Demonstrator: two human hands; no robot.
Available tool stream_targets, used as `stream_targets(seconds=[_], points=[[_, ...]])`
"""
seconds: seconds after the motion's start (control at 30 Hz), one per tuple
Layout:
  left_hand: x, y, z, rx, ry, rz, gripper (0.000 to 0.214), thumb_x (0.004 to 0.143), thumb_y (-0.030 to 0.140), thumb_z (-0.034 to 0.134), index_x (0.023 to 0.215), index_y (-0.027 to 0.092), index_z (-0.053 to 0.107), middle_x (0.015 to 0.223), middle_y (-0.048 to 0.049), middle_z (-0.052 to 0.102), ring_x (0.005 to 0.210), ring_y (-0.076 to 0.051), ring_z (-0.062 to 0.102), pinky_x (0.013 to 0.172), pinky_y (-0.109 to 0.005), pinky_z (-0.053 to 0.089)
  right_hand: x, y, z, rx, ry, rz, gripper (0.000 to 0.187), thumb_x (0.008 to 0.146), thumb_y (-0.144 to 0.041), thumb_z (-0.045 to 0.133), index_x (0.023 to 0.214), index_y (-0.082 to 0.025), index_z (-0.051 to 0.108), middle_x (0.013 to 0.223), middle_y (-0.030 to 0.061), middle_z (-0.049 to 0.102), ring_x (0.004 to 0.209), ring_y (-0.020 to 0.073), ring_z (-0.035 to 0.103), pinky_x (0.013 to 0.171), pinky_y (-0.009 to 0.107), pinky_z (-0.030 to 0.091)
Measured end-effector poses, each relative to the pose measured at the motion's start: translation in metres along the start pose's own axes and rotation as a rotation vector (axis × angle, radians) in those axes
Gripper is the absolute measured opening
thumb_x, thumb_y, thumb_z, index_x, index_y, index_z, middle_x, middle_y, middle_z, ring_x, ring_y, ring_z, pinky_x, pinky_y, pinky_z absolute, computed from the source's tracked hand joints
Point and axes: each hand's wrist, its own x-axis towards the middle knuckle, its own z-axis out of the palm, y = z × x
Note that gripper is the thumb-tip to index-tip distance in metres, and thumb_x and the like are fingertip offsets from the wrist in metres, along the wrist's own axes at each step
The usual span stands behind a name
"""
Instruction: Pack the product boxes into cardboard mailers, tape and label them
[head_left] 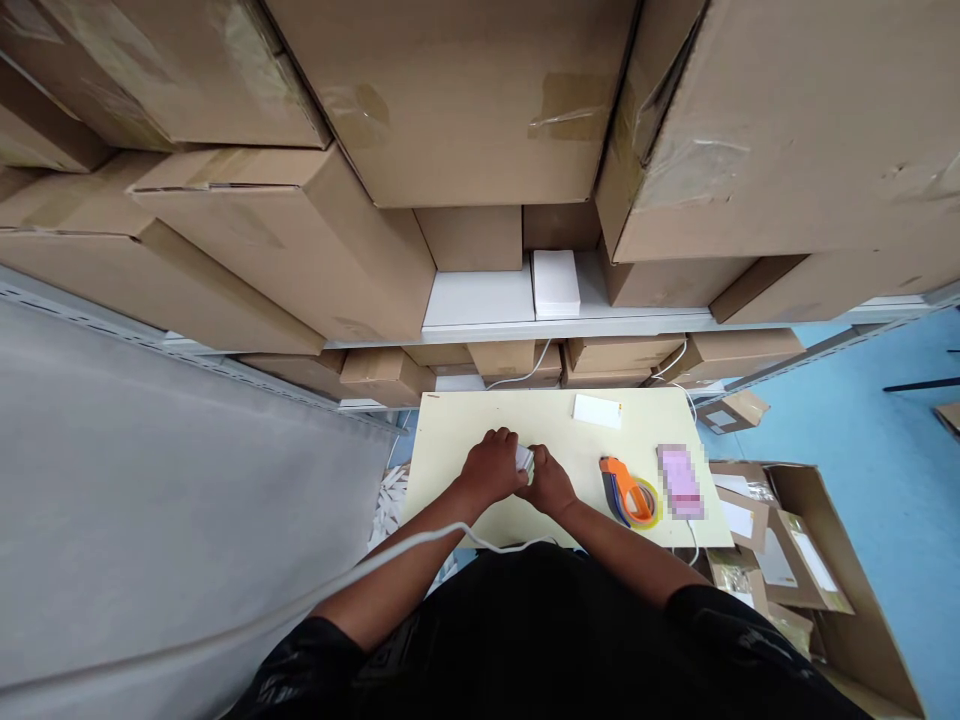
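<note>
My left hand (490, 467) and my right hand (550, 484) meet over the middle of the pale table (442, 430). Between them is a small white box (523, 459), gripped from both sides; fingers cover most of it. Beyond my right hand a flat white box (598, 411) lies near the table's far edge. An orange and blue tape dispenser (628, 492) with a yellowish roll rests to the right of my right hand.
A blurred pink rectangle (679, 481) lies at the table's right. A white cable (300, 603) crosses over my left forearm. Cardboard boxes (480, 100) fill the shelf ahead, beside a white stack (556, 284). A large carton (847, 560) of packed boxes stands at right.
</note>
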Motion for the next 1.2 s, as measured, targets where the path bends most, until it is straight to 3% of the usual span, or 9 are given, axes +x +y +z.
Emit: stream_targets(seconds=[0.47,0.67,0.83,1.03,1.13,1.2], points=[[0.003,-0.011,0.003,-0.122,0.006,-0.019,0.06,0.077,0.024,0.065,0.136,0.016,0.057,0.139,-0.0153,0.061,0.125,-0.033,0.059,0.104,-0.043,0.05,-0.003,0.001,0.006,-0.004,0.032,-0.042,0.069,0.073,-0.035,0.081,0.13,-0.02,0.047,0.121,0.0123,0.06,0.1,0.0289,0.068,0.085,0.044,0.058],[-0.005,-0.022,0.004,-0.171,-0.022,0.075,0.079,0.078,0.031,0.07,0.152,0.016,0.045,0.165,-0.0165,0.038,0.147,-0.033,0.044,0.12,-0.042,0.039,-0.007,0.005,0.004,0.011,0.032,-0.016,0.071,0.073,-0.034,0.081,0.133,-0.021,0.046,0.123,0.0122,0.061,0.103,0.0288,0.069,0.087,0.042,0.058],[-0.012,-0.024,0.01,-0.117,-0.015,0.073,0.088,0.077,0.035,0.074,0.155,0.014,0.041,0.153,-0.0186,0.052,0.139,-0.036,0.052,0.113,-0.045,0.046,-0.008,0.005,0.004,0.005,0.032,-0.031,0.073,0.072,-0.033,0.082,0.134,-0.022,0.046,0.125,0.0121,0.061,0.1,0.0284,0.069,0.084,0.042,0.059],[-0.016,-0.005,0.014,0.082,0.032,0.077,0.08,0.079,0.023,0.067,0.154,0.007,0.042,0.158,-0.0275,0.044,0.127,-0.041,0.06,0.099,-0.051,0.053,-0.009,0.006,0.006,-0.006,0.077,-0.08,0.065,0.078,-0.035,0.077,0.133,-0.019,0.047,0.12,0.0139,0.063,0.099,0.0295,0.069,0.082,0.043,0.059],[-0.018,-0.003,0.013,0.107,0.087,0.15,0.064,0.08,0.018,0.065,0.143,0.011,0.054,0.161,-0.0245,0.043,0.124,-0.041,0.061,0.096,-0.053,0.054,-0.009,0.008,0.006,-0.001,0.08,-0.073,0.066,0.078,-0.034,0.077,0.135,-0.021,0.046,0.122,0.0125,0.062,0.1,0.0283,0.069,0.083,0.043,0.059],[-0.018,-0.009,0.01,0.041,0.144,0.214,0.05,0.082,0.018,0.065,0.132,0.015,0.062,0.157,-0.0209,0.048,0.127,-0.039,0.06,0.104,-0.055,0.052,-0.01,0.009,0.005,0.017,0.067,-0.052,0.068,0.076,-0.035,0.078,0.135,-0.022,0.045,0.123,0.0114,0.062,0.098,0.0268,0.07,0.082,0.042,0.059]])
